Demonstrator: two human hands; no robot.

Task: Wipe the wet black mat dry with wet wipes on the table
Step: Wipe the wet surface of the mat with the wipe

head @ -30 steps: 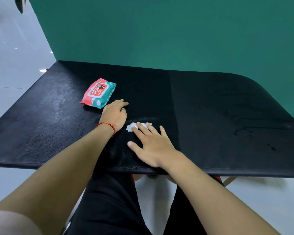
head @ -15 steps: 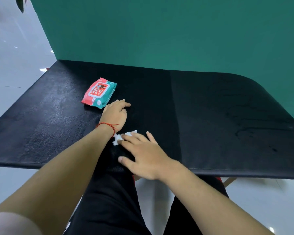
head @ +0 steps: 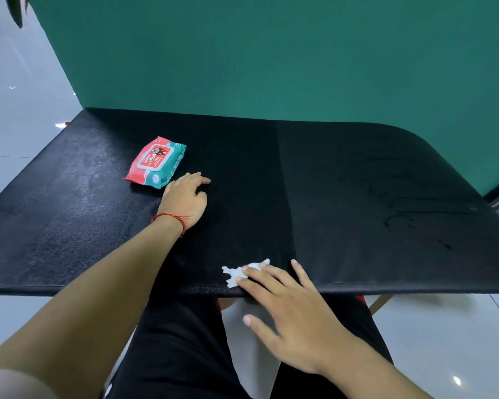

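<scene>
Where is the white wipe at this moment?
Head view: the wipe lies at the near edge of the mat, about centre, pressed under the fingers of the right hand, nearer than the left hand and the pack.

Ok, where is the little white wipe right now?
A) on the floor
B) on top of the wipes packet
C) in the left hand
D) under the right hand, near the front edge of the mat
D: the white wipe lies crumpled on the black mat by its near edge, pressed by the right hand; the left hand holds nothing beside the wipes packet.
</scene>
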